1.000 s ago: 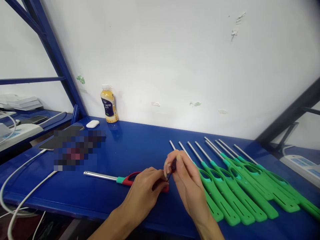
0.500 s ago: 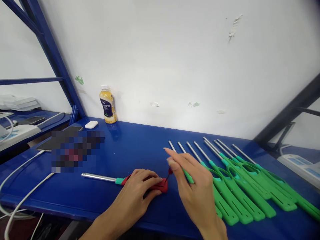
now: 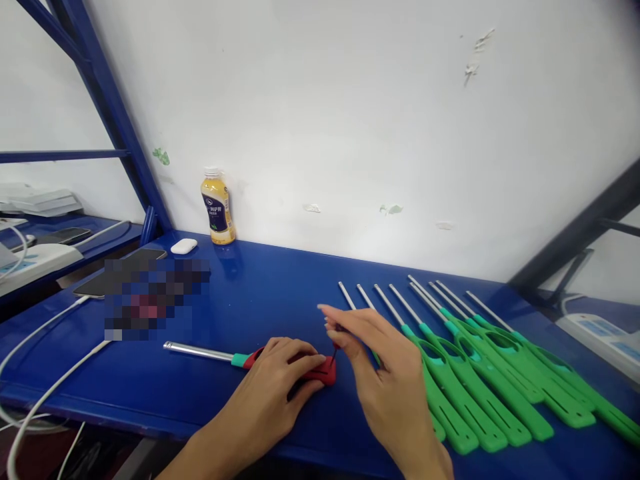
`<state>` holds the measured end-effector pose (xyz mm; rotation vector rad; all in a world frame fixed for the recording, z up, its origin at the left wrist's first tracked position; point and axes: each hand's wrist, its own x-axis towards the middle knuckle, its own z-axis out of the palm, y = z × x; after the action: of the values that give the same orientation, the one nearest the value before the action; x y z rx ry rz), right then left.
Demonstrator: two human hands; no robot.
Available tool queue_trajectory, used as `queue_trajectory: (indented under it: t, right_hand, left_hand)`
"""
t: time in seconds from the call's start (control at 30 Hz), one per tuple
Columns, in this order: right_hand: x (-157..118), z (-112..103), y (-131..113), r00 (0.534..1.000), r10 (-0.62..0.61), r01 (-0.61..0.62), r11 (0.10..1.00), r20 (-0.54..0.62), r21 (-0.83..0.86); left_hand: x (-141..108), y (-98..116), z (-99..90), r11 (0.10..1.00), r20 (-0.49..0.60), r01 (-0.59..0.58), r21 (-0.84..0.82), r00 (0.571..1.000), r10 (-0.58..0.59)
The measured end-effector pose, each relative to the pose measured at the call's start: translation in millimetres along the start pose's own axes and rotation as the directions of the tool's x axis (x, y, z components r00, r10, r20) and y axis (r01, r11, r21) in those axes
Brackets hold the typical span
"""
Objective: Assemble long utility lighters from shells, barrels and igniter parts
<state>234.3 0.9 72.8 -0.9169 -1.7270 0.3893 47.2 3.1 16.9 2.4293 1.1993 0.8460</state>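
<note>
A red long-necked lighter with a silver barrel lies on the blue tabletop, its barrel pointing left. My left hand is closed around its handle and presses it to the table, covering most of the red body. Between the thumb and fingers of my right hand is a small screwdriver, held nearly upright. Its thin dark shaft meets the butt end of the red handle; the grip is mostly hidden by my fingers. Just right of this hand lie several green long-necked lighters, fanned out side by side.
A yellow drink bottle and a white earphone case stand at the back left near the wall. Left of my hands are a phone, a blurred-out patch and white cables. Blue frame posts rise at the side.
My right fingers have shifted slightly left and curled more over the top of the screwdriver. The red lighter and my left hand stay in place.
</note>
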Motion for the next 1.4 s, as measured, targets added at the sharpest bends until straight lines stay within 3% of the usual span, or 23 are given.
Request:
queue_trajectory:
  t: [0.1,0.23,0.4,0.53,0.7,0.87,1.0,1.17,1.3,1.4]
  right_hand:
    - [0,0,0,0.994,-0.023,0.011,0.994,-0.111,-0.109]
    - [2,-4,2,0.999,0.004,-0.002,0.999,0.032,-0.054]
    - [4,-7,5,0.99,-0.028,0.002,0.982,-0.139,-0.187]
    - [2,-10,3,0.994,-0.005,0.012,0.998,0.109,-0.068]
    - [1,-5,4,0.994,-0.044,0.02,0.974,-0.102,-0.224]
    - [4,-7,5,0.999,0.037,-0.035,0.998,0.029,-0.061]
    - [4,-11,4,0.991,-0.02,-0.008,0.979,-0.134,-0.206]
    - [2,-12,-1,0.994,-0.056,0.066,0.992,0.093,-0.107]
    - [2,-4,-3,0.989,-0.09,0.062,0.972,-0.114,-0.228]
    - [3,-5,-4,0.996,-0.069,0.057,0.977,-0.049,-0.204]
  left_hand:
    - [1,2,-1.7,1.0,0.006,-0.002,0.004,1.0,0.001]
    - [2,3,-2.3,1.0,0.0,-0.005,0.005,1.0,0.005]
    - [0,1,-0.3,1.0,-0.005,-0.005,0.001,1.0,0.005]
    - [-1,1,0.1,1.0,0.003,0.004,-0.004,1.0,-0.004]
    - [1,3,-1.6,1.0,0.012,0.011,-0.002,1.0,-0.011]
    - [0,3,-0.9,1.0,0.011,0.012,-0.004,1.0,-0.012]
    - [0,3,-0.5,1.0,0.027,0.014,-0.009,1.0,-0.014]
    - [2,4,-1.8,1.0,0.039,0.021,-0.012,0.999,-0.021]
    - [2,6,-2.8,1.0,0.05,0.025,-0.011,0.998,-0.025]
    - [1,6,-2.5,1.0,0.049,0.029,-0.012,0.998,-0.028]
